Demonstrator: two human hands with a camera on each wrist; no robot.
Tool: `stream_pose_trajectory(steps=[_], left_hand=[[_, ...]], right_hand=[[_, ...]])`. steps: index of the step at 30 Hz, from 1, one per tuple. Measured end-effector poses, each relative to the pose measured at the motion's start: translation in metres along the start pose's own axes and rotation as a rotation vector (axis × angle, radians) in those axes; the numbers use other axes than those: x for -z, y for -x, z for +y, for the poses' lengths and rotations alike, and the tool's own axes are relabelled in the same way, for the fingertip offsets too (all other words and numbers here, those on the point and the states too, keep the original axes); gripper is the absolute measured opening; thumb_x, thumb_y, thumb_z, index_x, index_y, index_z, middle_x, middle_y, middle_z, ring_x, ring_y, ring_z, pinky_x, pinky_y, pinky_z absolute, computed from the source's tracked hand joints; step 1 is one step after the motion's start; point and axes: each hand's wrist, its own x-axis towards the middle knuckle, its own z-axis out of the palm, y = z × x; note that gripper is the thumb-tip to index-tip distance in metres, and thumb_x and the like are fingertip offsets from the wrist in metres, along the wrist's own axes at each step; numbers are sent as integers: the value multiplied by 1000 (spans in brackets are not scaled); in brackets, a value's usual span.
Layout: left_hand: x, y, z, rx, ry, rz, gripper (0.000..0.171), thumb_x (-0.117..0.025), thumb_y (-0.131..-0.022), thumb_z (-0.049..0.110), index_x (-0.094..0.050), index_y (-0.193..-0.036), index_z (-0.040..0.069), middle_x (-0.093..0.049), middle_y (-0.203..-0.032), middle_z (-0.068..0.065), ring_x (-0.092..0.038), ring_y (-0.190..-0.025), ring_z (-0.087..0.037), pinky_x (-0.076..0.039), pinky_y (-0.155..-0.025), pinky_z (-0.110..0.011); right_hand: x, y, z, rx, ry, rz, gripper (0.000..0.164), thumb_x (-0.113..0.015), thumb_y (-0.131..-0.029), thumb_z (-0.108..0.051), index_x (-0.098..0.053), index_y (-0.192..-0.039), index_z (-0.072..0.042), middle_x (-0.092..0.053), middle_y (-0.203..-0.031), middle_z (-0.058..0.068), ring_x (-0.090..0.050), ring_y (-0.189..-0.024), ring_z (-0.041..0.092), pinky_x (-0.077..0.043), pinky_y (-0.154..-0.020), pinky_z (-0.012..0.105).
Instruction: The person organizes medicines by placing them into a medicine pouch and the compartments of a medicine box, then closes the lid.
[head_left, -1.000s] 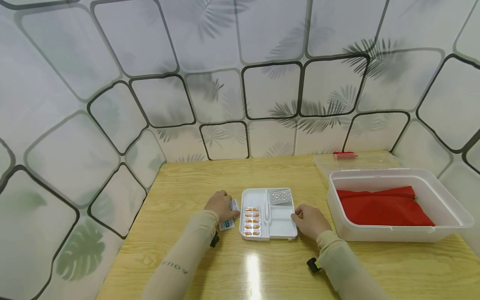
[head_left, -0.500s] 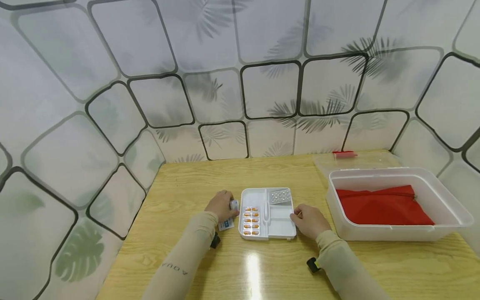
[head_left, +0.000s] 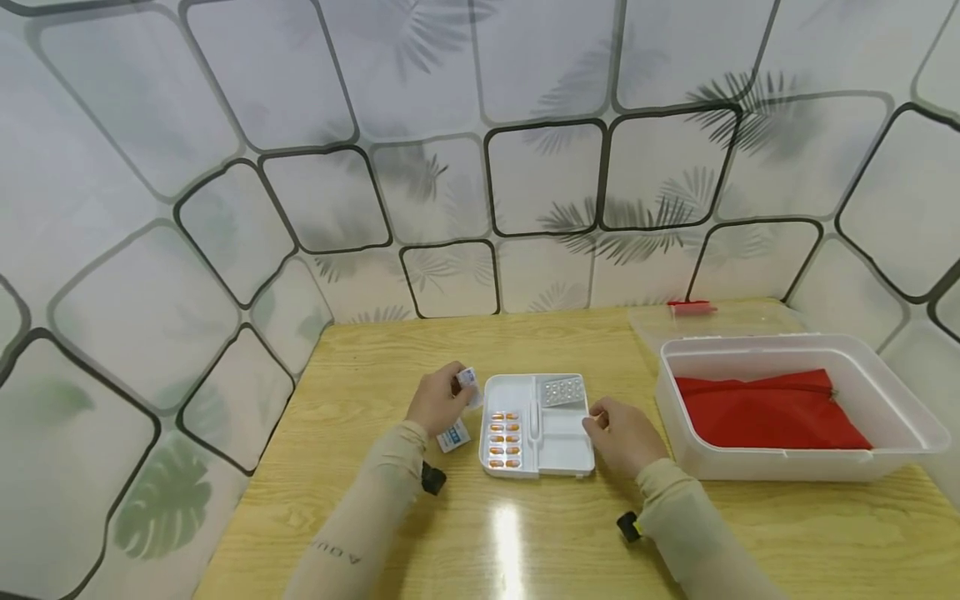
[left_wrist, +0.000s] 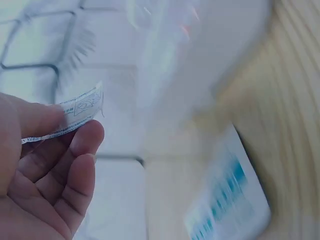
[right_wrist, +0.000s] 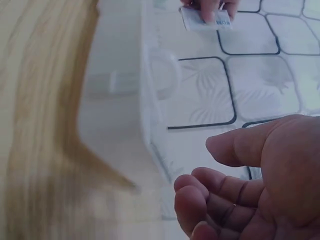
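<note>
My left hand (head_left: 437,402) pinches a small white printed packet (head_left: 468,380) between thumb and fingers, raised to the left of the white pill case (head_left: 566,454). The left wrist view shows this packet (left_wrist: 84,111) bent slightly, blue print facing out. Below that hand, a second white packet with blue lettering (head_left: 453,436) lies on the table. The pill case lies open: orange capsules in a blister pack (head_left: 504,439) fill its left half, and a silver blister pack (head_left: 562,392) sits at top right. Beside the case's right edge, my right hand (head_left: 621,437) has loosely bent fingers, thumb apart, holding nothing.
A translucent plastic box (head_left: 795,465) stands on the right with a red zippered pouch (head_left: 765,417) in it. Its clear lid (head_left: 735,323) reaches back toward the wall, with a red piece (head_left: 692,308) on it. Patterned cloth (head_left: 547,183) surrounds the wooden table (head_left: 390,358).
My left hand has lifted the packet off the table, moving slightly up and away, so the second packet shows more fully. The right hand stays at the case's right edge.
</note>
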Motion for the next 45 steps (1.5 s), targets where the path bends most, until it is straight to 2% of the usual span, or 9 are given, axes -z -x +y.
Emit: stream_pose_trajectory(steps=[8, 13, 17, 20, 22, 26, 29, 37, 45], left_hand=[[-15, 9, 43, -146, 380, 59, 20, -53, -100, 17, -67, -100, 2, -67, -83, -14, -66, -76, -30, -55, -65, -29], [-22, 18, 72, -74, 563, 73, 25, -55, -99, 18, -70, -102, -2, -66, -86, -16, -64, -77, -29, -56, -67, -37], [-34, 20, 80, 0, 710, 44, 28, -55, -98, 16, -68, -100, -9, -61, -86, -23, -61, -72, -17, -55, -69, -32], [-45, 18, 76, 30, 734, 4, 30, -56, -99, 18, -67, -97, -10, -61, -84, -27, -59, -69, -14, -54, -67, -28], [-45, 19, 78, 26, 716, -18, 29, -55, -99, 16, -68, -97, -10, -63, -82, -29, -61, -69, -17, -55, -68, -34], [-36, 27, 90, 13, 668, -12, 24, -56, -98, 11, -69, -97, -9, -64, -78, -28, -62, -68, -20, -56, -69, -40], [-31, 32, 99, 16, 668, 7, 21, -58, -96, 7, -69, -97, -11, -64, -74, -24, -63, -66, -17, -56, -65, -33], [-54, 26, 75, 113, 811, -3, 15, -61, -93, 3, -65, -95, -11, -67, -76, -17, -65, -60, -13, -55, -57, -26], [-64, 28, 69, 161, 800, -12, 17, -60, -94, 6, -61, -91, -10, -69, -77, -18, -67, -61, -15, -54, -55, -25]], right_hand=[[5, 6, -23, 184, -210, -3, 18, -64, -93, -24, -69, -101, -8, -65, -85, 0, -57, -75, 14, -49, -67, 31], [6, 11, -34, 206, -475, -65, 25, -63, -95, -24, -64, -108, -4, -67, -89, 8, -62, -74, 16, -51, -61, 28], [5, 10, -40, 179, -649, -46, 26, -61, -96, -17, -59, -112, 3, -67, -96, 16, -64, -78, 20, -55, -64, 34], [1, 5, -38, 164, -716, 6, 22, -61, -95, -13, -60, -107, 6, -67, -92, 19, -64, -75, 18, -55, -64, 34], [-1, 3, -35, 155, -735, 35, 21, -62, -95, -14, -61, -103, 5, -67, -88, 18, -63, -71, 16, -54, -62, 30], [1, 3, -33, 130, -756, 33, 20, -62, -94, -13, -62, -101, 5, -67, -84, 14, -61, -68, 16, -52, -60, 28], [2, 2, -29, 114, -772, 0, 21, -62, -95, -13, -62, -102, 6, -67, -83, 13, -57, -67, 15, -50, -60, 26], [6, 1, -24, 79, -799, -61, 23, -58, -97, -14, -60, -104, 8, -63, -85, 15, -59, -75, 15, -53, -68, 28], [5, 0, -22, 11, -772, -53, 22, -59, -96, -13, -61, -104, 8, -63, -87, 11, -60, -78, 19, -54, -73, 32]])
